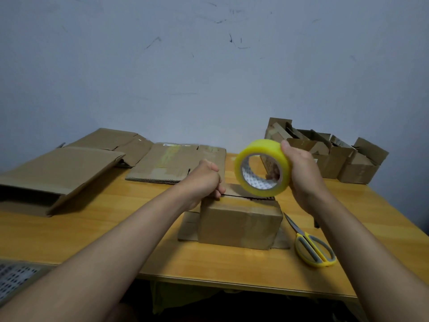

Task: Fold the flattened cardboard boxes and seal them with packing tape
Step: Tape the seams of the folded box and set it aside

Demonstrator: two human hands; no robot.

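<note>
At centre frame the left hand (207,180) pinches down at the seam end of the box (240,223); the right hand (301,175) grips the tape roll (263,168) above it (seam still gaping). Tape may land crooked if the flaps spring apart.

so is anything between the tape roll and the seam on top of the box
Nothing visible does. The right hand holds the tape roll just above the box, whose top seam lies bare below it; the left hand rests at the seam's left end.
</note>
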